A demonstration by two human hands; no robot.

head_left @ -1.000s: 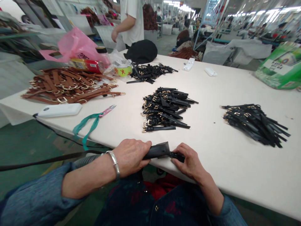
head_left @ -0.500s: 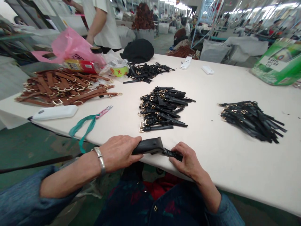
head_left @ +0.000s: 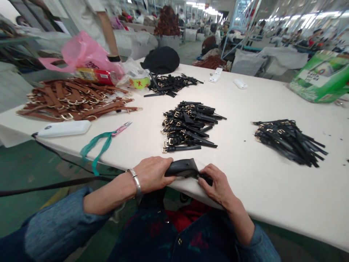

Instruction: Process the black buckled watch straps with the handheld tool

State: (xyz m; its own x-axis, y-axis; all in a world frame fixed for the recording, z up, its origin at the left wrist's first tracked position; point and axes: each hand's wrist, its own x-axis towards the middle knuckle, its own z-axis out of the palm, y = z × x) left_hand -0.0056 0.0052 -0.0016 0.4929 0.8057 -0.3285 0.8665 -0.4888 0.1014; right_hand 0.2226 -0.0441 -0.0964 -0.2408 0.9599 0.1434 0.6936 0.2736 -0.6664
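Note:
My left hand (head_left: 154, 174), with a silver bangle at its wrist, is closed around a wide, dark leather-like strap piece (head_left: 182, 167) at the table's near edge. At that piece's right end, my right hand (head_left: 216, 183) pinches a narrow black strap end (head_left: 207, 179), mostly hidden by the fingers. The two parts meet between my hands; how they are joined is too small to tell. Just beyond lies a pile of short black buckle straps (head_left: 191, 125) with gold-coloured buckles. A second bunch of black buckle straps (head_left: 289, 142) lies to the right.
Brown straps (head_left: 65, 98), a pink plastic bag (head_left: 81, 52) and a white power bank-like block (head_left: 64, 128) are at left. Pink thread snips (head_left: 121, 129) carry a green ribbon. A black cap (head_left: 160, 60) and more black straps (head_left: 173, 84) lie behind; a green pouch (head_left: 321, 78) stands right.
My left hand and the wide strap piece have moved right, closing in on my right hand. Less of the narrow strap shows. The person behind the table has shifted left.

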